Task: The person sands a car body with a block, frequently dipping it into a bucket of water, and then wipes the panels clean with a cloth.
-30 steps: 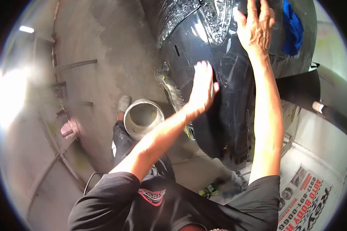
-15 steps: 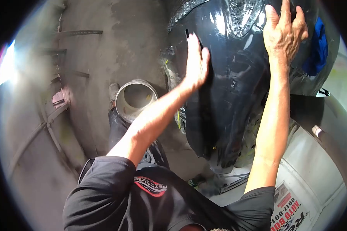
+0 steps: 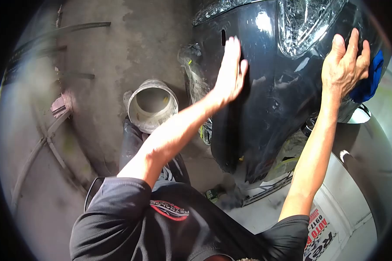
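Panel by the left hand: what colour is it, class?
Glossy black; the panel shows best in the head view.

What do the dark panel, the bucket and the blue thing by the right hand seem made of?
Dark panel: painted plastic or metal, I can't tell which; glossy, with bright reflections and pale smudges. Bucket: probably rigid plastic, pale and dull, with a grimy wall. Blue thing: likely cloth, judging by its soft, irregular edges.

Bucket (image 3: 150, 124) left of panel (image 3: 259, 104), cloth (image 3: 373, 85) at panel's right, poster (image 3: 323, 237) lower right
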Demonstrator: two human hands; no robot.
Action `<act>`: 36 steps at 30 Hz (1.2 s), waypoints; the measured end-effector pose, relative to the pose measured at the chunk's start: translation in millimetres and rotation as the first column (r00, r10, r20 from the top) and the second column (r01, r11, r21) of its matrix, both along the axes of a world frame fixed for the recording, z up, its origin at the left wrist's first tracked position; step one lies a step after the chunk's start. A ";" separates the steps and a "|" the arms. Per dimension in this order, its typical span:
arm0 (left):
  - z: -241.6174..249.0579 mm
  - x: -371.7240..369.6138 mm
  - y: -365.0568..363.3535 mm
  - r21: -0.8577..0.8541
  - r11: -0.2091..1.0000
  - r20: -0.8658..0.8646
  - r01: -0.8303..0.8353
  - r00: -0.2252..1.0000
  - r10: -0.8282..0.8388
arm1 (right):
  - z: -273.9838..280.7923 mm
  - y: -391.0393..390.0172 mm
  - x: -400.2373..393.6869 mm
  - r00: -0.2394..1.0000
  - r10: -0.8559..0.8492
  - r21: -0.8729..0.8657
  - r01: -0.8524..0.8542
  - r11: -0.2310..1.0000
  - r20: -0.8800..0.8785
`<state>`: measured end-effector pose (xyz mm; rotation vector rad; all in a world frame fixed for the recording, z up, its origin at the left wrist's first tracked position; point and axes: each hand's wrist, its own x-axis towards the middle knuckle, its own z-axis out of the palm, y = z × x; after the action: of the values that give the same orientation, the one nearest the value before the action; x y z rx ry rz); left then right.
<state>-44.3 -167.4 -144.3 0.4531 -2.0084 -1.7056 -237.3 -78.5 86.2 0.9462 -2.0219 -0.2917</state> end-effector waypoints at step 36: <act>-142.5 -2.2 -23.4 0.356 0.935 0.065 -0.004 0.998 -0.021 | 5.3 -27.0 37.5 0.945 -0.253 0.149 0.225 0.963 0.208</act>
<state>-46.6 -190.9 -286.8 0.6301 -1.7458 -2.0944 -199.9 -105.5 91.6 0.8375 -2.3571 -0.4638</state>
